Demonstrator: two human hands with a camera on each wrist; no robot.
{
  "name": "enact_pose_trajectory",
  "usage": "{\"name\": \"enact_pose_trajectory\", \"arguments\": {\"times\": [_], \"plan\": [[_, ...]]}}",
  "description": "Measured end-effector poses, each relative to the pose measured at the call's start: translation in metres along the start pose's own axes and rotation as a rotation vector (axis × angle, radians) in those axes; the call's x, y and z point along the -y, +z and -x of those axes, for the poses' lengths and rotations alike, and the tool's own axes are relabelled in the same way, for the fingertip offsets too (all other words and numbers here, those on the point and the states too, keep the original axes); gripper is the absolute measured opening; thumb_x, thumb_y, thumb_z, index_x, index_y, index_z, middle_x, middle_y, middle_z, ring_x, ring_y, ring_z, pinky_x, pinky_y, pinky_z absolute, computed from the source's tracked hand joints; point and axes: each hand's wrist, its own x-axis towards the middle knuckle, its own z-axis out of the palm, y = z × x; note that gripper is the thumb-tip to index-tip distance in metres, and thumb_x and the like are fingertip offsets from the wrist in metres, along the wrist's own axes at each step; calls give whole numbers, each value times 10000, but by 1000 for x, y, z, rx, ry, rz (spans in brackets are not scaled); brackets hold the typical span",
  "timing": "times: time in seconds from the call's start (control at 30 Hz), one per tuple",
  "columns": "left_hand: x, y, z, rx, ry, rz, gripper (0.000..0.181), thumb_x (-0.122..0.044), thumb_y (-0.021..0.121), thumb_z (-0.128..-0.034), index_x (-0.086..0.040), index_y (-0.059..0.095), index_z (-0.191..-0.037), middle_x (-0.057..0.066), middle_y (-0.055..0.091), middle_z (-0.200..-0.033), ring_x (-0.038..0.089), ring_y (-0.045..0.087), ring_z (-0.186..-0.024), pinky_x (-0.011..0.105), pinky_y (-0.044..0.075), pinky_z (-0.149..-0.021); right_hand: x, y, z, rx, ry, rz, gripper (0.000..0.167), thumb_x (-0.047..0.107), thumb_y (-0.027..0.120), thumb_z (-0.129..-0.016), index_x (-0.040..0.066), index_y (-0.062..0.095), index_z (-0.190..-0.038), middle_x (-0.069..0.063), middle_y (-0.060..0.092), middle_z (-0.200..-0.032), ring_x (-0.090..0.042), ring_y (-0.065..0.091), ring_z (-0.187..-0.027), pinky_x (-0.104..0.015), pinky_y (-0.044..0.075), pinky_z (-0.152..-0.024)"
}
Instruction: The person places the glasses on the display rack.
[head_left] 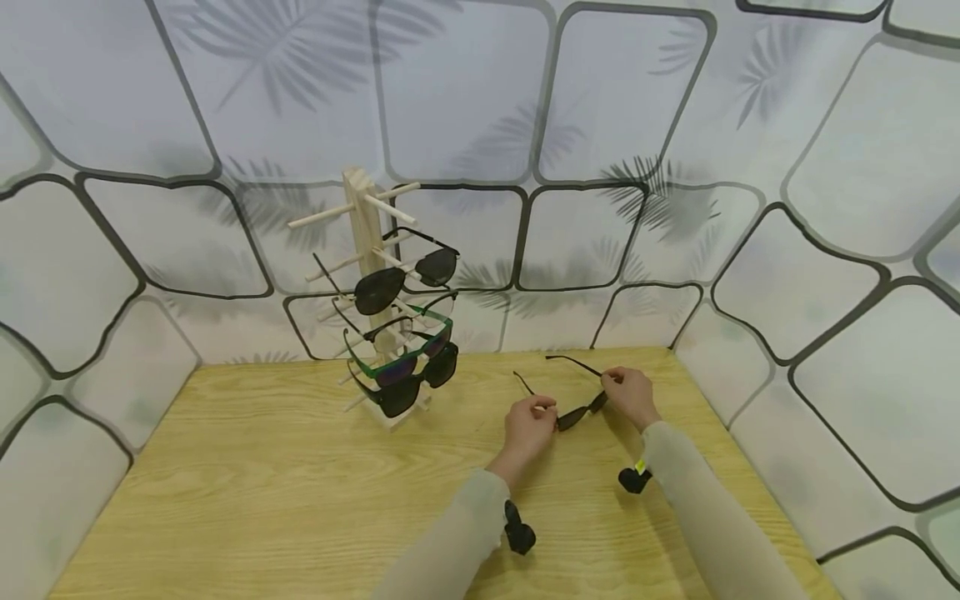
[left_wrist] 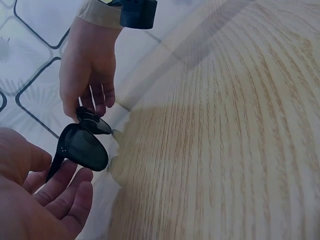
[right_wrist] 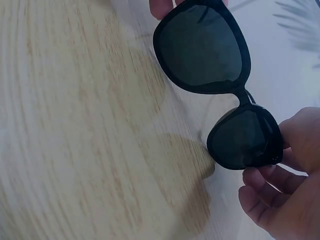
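Note:
A pair of black sunglasses [head_left: 573,417] with dark lenses is held between both hands above the right part of the table, its temples unfolded and pointing toward the back wall. My left hand [head_left: 529,427] pinches one end of the frame near the hinge; the left wrist view shows thumb and fingers around that temple. At the other end, my right hand [head_left: 632,395] pinches the opposite hinge corner. Both lenses [right_wrist: 202,45] face the right wrist camera. In the left wrist view, the nearer lens [left_wrist: 86,148] is close to the left fingers.
Left of the hands stands a wooden display rack [head_left: 365,225] with several glasses on its pegs, including black sunglasses [head_left: 380,290] and a green-framed pair [head_left: 386,367]. Patterned cloth walls [head_left: 465,92] enclose the wooden table [head_left: 247,483] at the back and sides.

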Motion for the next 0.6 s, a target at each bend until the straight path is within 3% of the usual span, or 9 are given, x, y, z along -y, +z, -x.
{"name": "enact_pose_trajectory", "arguments": {"times": [0.33, 0.6], "plan": [[-2, -6, 2, -13, 11, -15, 216, -95, 657, -1021, -26, 761, -1197, 80, 777, -883, 120, 702, -692, 217, 495, -582, 2, 2, 4, -7, 2, 1, 419, 210, 492, -1074, -71, 670, -1329, -296, 699, -1240, -328, 692, -918, -459, 577, -807], [-10, -16, 1, -42, 63, -30, 189, -111, 652, -1023, -75, 787, -1149, 60, 773, -838, 90, 646, -626, 221, 475, -556, 13, -6, 10, 9, -41, -12, 455, 250, 468, -1102, -72, 641, -1372, -300, 682, -1287, -408, 685, -1075, -504, 587, -864]]}}
